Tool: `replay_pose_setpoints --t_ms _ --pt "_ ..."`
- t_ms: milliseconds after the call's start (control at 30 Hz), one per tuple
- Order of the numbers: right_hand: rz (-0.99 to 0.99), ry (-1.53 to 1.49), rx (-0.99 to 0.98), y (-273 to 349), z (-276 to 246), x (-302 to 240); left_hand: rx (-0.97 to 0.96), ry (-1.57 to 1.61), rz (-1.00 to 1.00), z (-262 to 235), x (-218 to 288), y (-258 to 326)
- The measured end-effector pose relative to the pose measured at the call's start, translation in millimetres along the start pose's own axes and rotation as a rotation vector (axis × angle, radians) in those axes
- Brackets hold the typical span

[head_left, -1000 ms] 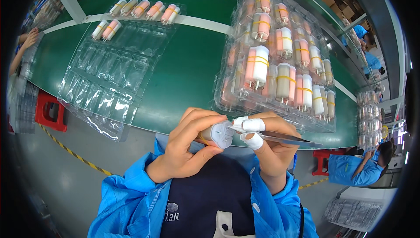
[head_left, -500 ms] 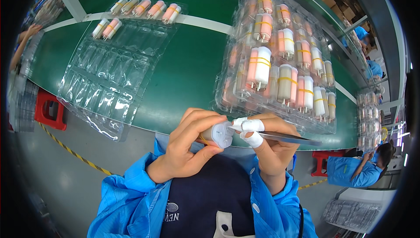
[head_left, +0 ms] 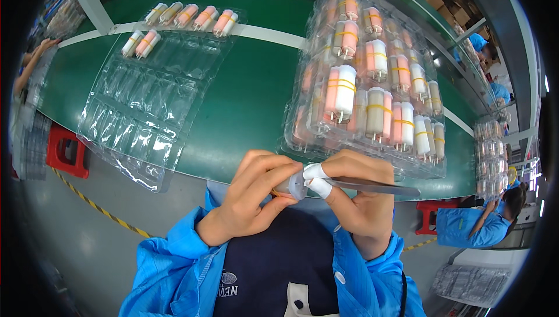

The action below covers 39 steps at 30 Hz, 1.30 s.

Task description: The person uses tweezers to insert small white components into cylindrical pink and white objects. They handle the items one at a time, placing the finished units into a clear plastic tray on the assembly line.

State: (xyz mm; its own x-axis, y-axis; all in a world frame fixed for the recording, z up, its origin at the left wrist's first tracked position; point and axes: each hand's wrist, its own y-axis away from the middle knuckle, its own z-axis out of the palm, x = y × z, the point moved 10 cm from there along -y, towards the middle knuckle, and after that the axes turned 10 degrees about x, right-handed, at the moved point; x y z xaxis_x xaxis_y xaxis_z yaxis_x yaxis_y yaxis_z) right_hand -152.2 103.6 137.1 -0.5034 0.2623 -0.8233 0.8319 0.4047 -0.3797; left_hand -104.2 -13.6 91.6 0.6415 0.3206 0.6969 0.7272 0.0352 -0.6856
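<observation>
My left hand (head_left: 247,195) is closed around a bundle of small cylinders (head_left: 296,186) with a yellow band, its pale translucent end turned toward my right hand. White tape wraps the thumb and index finger of my right hand (head_left: 364,192), pinched together at that end. A pair of metal tweezers (head_left: 387,188) lies in its grip, the back end pointing right; the tips are hidden by the fingers. Beyond my right hand stands a stack of clear plastic trays (head_left: 326,133) filled with banded pink, white and grey cylinders (head_left: 346,91).
A clear tray (head_left: 137,107) at the left overhangs the edge of the green table (head_left: 250,101), with several banded cylinders (head_left: 148,43) at its far end. Red stools (head_left: 65,153) stand below the table. A person in blue (head_left: 474,227) works at the far right.
The bundle's translucent end has turned away from view, toward the right. My right fingertips have shifted slightly left and down, closer against it.
</observation>
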Motion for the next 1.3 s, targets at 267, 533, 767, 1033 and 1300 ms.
replay_pose_setpoints --t_ms 267,533,767,1033,1300 --pt "0.056 -0.399 0.353 19 -19 8 0.094 0.387 -0.293 -10 -22 8" --pt "0.107 -0.576 0.301 26 -3 13 0.071 0.742 -0.506 6 -24 13" --pt "0.063 -0.488 0.278 21 -4 10 0.015 0.787 -0.597 9 -29 22" --pt "0.121 -0.455 0.402 30 -13 19 0.074 0.785 -0.689 5 -38 18" --pt "-0.013 -0.353 0.4 28 -16 5 0.089 0.518 -0.285 8 -21 11"
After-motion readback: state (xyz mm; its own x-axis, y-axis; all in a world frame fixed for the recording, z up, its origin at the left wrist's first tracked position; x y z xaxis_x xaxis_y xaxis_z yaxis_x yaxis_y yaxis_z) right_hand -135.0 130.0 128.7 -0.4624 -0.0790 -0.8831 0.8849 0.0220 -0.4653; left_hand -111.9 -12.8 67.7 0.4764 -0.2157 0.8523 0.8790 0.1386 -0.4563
